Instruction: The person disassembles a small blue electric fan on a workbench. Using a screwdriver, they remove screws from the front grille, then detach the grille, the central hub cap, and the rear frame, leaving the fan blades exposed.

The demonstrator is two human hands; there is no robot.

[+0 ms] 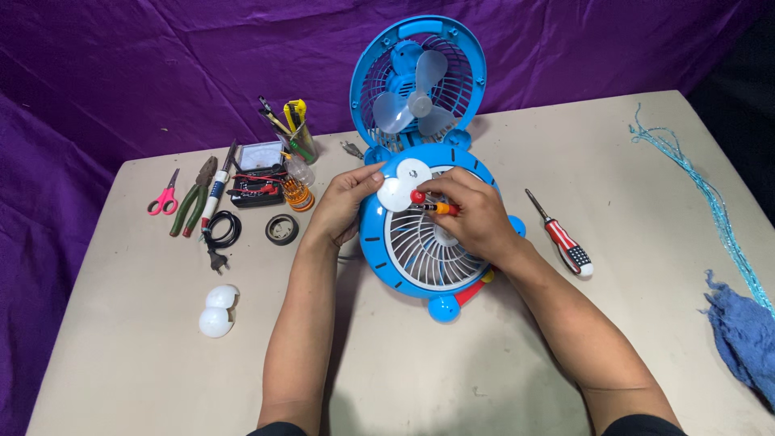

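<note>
A blue round fan housing (404, 266) with a white grille lies flat on the beige table (484, 363). Behind it stands the open blue fan half (420, 77) with translucent blades. My left hand (345, 202) grips the housing's upper left rim beside a white eye-shaped piece (395, 192). My right hand (472, 214) rests on the grille and holds a small orange and red screwdriver (432, 206), its tip pointing left toward the white piece.
A red and white screwdriver (565, 241) lies right of the fan. Left are pink scissors (165, 196), green pliers (190, 206), a soldering iron with cord (216, 211), a multimeter (257, 173), a tool cup (299, 133), a tape roll (282, 229) and two white domes (217, 311). A blue cloth (743, 331) sits far right.
</note>
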